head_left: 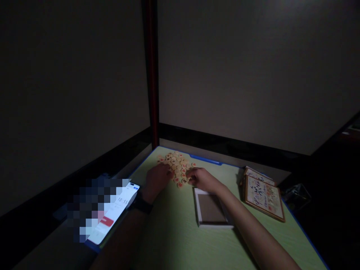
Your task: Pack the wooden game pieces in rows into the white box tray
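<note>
Round wooden Chinese chess pieces (pixel 177 173), with red or dark characters, lie in a loose pile near the far corner of the green table. At the pile's left edge, my left hand (pixel 160 179) is in shadow, its fingers curled around a piece. On the right side of the pile, my right hand (pixel 201 177) has thumb and fingers closed at a piece near the edge; the fingertips are partly hidden. Just below my right hand is an open box part (pixel 211 209) with a white rim and brown inside, partly covered by my forearm.
A box lid (pixel 264 197) printed with Chinese characters leans over another piece at the table's right side. A lit phone (pixel 115 215) stands at the left edge by my wrist. Walls (pixel 225 82) meet behind the table (pixel 174 240). A clear plastic item (pixel 296 197) lies beyond the right edge.
</note>
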`<action>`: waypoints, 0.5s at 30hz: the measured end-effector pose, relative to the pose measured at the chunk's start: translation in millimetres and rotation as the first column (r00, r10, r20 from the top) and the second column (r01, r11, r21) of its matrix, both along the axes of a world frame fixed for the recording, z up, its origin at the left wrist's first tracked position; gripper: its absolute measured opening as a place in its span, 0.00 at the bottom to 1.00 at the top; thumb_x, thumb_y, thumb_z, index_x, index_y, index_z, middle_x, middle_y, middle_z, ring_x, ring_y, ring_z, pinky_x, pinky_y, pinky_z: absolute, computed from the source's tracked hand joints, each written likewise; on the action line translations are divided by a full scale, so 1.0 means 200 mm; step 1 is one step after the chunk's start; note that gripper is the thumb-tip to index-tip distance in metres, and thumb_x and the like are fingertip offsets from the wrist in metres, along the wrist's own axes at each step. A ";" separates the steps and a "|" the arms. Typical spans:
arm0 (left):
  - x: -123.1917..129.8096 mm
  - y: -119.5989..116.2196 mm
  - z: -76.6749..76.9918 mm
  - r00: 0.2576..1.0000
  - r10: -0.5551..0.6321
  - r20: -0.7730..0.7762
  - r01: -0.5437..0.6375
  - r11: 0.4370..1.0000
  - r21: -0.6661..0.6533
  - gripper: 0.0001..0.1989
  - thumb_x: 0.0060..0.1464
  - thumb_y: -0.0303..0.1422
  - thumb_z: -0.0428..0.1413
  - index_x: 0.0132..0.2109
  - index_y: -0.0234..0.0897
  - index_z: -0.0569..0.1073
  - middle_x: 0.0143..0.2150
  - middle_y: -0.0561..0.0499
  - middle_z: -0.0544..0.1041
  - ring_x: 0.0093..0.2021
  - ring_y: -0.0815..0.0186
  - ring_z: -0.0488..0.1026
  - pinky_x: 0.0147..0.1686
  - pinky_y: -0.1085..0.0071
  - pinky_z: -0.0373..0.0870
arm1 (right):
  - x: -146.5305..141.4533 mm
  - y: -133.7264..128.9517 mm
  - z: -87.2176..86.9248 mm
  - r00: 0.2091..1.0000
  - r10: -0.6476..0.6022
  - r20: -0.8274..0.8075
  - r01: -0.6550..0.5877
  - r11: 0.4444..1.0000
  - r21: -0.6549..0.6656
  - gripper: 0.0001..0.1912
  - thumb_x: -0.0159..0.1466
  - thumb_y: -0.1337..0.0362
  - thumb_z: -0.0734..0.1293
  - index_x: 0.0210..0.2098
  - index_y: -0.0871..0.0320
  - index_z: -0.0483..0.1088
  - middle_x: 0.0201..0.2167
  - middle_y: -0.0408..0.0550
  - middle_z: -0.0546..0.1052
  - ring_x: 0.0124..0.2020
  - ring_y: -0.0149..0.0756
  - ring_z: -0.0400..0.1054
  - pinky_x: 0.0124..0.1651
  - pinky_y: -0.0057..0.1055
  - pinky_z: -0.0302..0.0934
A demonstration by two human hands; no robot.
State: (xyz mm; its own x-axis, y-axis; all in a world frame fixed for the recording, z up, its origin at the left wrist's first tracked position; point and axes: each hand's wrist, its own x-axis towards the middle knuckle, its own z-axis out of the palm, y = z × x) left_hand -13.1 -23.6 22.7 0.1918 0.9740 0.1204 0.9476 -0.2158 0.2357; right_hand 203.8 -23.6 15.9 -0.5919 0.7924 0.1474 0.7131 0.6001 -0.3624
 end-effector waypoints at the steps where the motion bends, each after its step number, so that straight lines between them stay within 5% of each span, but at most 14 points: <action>1: 0.00 0.00 0.00 1.000 -0.003 0.012 0.002 1.000 0.023 0.13 0.62 0.37 0.52 0.46 0.37 0.78 0.46 0.44 0.80 0.45 0.58 0.77 0.42 0.65 0.69 | 0.00 0.00 0.00 1.000 0.003 0.005 -0.003 1.000 0.003 0.10 0.55 0.80 0.65 0.25 0.59 0.70 0.29 0.45 0.74 0.34 0.33 0.67 0.39 0.26 0.56; 8: 0.09 -0.05 -0.03 0.962 -0.273 0.024 0.270 0.959 0.083 0.14 0.61 0.41 0.55 0.41 0.38 0.81 0.44 0.45 0.79 0.46 0.59 0.75 0.47 0.66 0.68 | -0.01 -0.03 0.01 0.991 -0.120 0.062 0.118 0.992 0.033 0.12 0.58 0.76 0.65 0.40 0.60 0.74 0.39 0.53 0.79 0.40 0.39 0.71 0.44 0.30 0.58; 15: 0.14 -0.08 -0.09 0.945 -0.328 0.000 0.327 0.944 0.031 0.15 0.58 0.42 0.57 0.43 0.37 0.80 0.46 0.43 0.77 0.48 0.56 0.74 0.48 0.64 0.69 | -0.02 -0.04 0.05 0.986 -0.160 0.043 0.159 0.987 0.015 0.14 0.59 0.76 0.65 0.44 0.60 0.72 0.38 0.52 0.78 0.39 0.38 0.71 0.41 0.28 0.58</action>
State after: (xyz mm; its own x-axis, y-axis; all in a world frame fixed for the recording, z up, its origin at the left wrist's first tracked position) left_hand 14.9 -38.7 4.6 0.4989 0.8534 0.1507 0.8221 -0.5211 0.2293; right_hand 200.6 -32.4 25.8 -0.4641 0.8756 0.1337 0.8150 0.4812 -0.3229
